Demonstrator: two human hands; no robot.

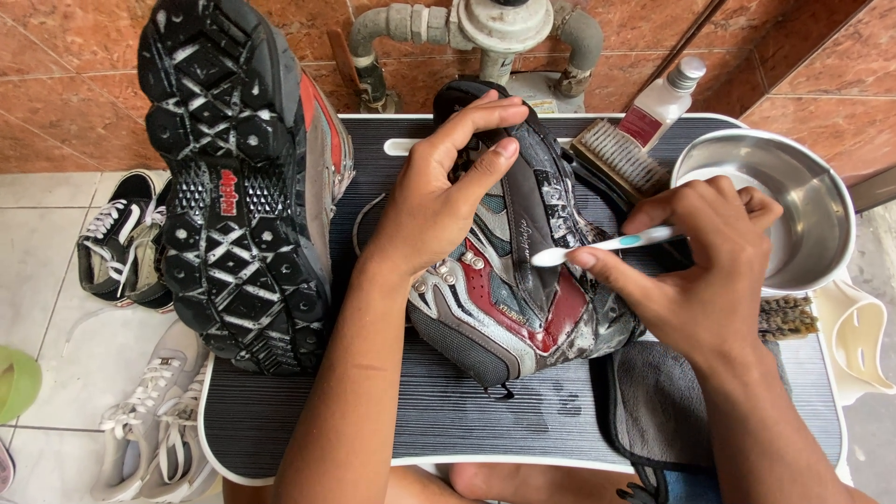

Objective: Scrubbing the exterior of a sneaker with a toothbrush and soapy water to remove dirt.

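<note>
The grey-and-red hiking shoe (509,280) lies on its side in the middle of the ribbed dark tabletop (280,420), sole edge turned toward 3 o'clock and specked with white foam. The left hand (439,191) comes in from 6 o'clock and steadies the shoe from above, its fingers (485,117) curled over the collar at 12 o'clock and the thumb pressed against the side panel. The right hand (695,257), at 3 o'clock of the shoe, has its fingers pinched closed around a white toothbrush (602,245), whose head touches the shoe's dark side strip. A second matching shoe (238,177) stands sole-up at 9 o'clock, leaning toward the tiled wall. At 2 o'clock sit a wooden scrub brush (621,154), a small white bottle (663,107) and a steel bowl (812,187). A grey cloth (653,401) lies under the right wrist at 5 o'clock. Sneakers (121,238) rest on the floor at 9 o'clock.
</note>
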